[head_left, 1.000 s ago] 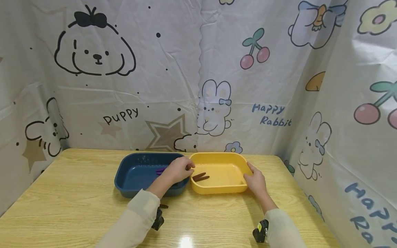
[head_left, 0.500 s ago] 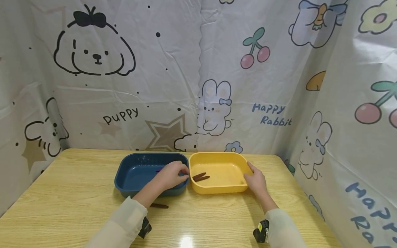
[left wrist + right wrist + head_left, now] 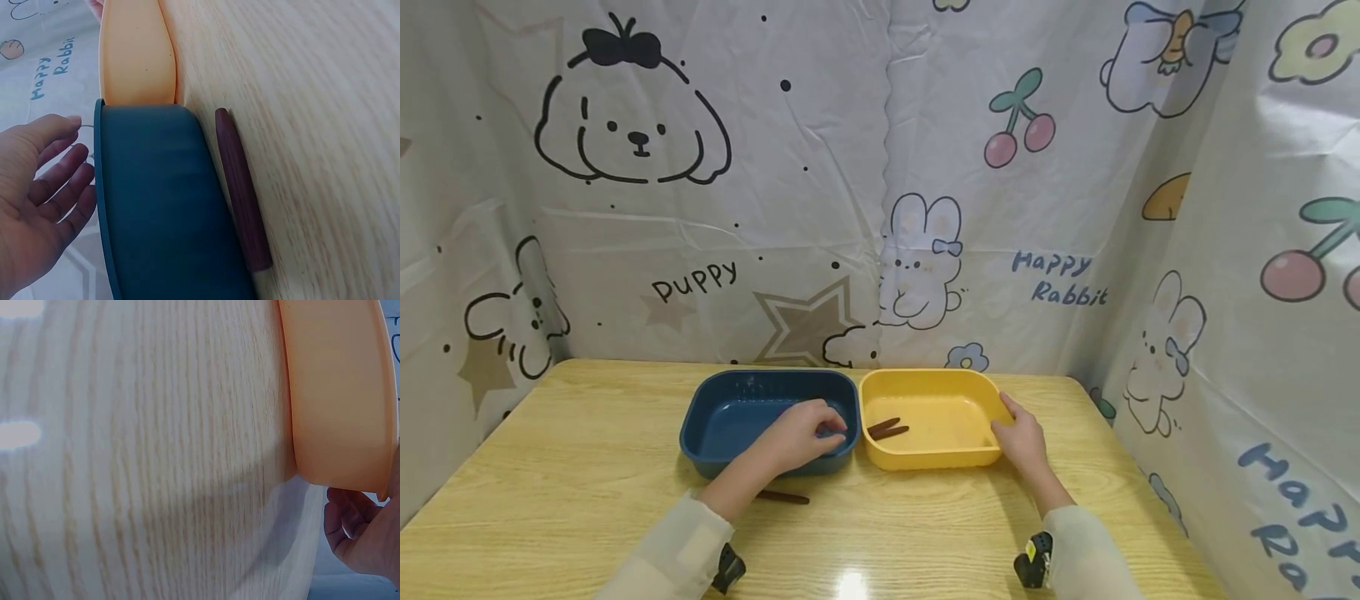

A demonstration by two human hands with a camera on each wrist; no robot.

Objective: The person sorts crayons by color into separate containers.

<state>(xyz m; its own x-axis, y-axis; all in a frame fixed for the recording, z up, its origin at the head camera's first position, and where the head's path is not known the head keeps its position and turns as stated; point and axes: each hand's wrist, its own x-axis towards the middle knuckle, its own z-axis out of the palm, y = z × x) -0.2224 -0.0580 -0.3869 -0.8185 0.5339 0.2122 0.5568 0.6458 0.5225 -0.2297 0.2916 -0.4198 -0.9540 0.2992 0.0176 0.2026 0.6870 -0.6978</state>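
My left hand [image 3: 805, 435] hovers over the right part of a dark blue bin [image 3: 730, 417]. Its fingers are loosely bent, and the left wrist view shows nothing between them. A bit of purple [image 3: 784, 409] inside the bin peeks out beside the hand, which hides the rest. My right hand [image 3: 1021, 433] grips the right rim of a yellow bin [image 3: 947, 408], thumb at the inside and fingers bent against the outer wall. Two brown pen-shaped sticks [image 3: 887, 430] lie at the yellow bin's left end. Another brown stick [image 3: 240, 194] rests on the table along the blue bin's front.
Both bins stand side by side, rims meeting, toward the back of the wooden table [image 3: 925, 533]. A printed cloth [image 3: 820, 208] hangs behind the table and along its sides.
My left hand has drawn back leftward and toward me, from the line between the bins to over the blue bin. The stick on the table shows more fully. My right hand stays put.
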